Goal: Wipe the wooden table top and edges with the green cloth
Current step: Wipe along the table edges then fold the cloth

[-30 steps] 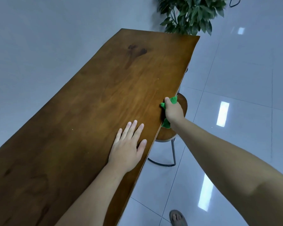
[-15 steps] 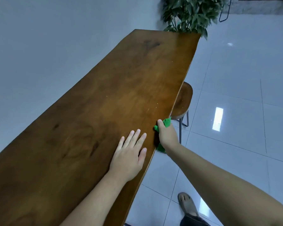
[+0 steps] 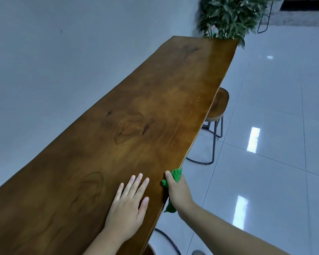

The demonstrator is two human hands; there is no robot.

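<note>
**Green cloth held against the table's right edge**

The green cloth (image 3: pixel 176 175) was gripped in the right hand (image 3: pixel 178 193) and pressed against the right edge of the wooden table (image 3: pixel 145 115), thumb on top. The left hand (image 3: pixel 127 208) was laid flat on the tabletop just beside it, fingers spread. A wooden stool (image 3: pixel 218 105) was tucked partly under the edge farther along, and a leafy plant (image 3: pixel 228 17) was seen beyond the far end.

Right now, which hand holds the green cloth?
The right hand, gripping the cloth against the table edge; the left hand lies flat and empty on top.
</note>
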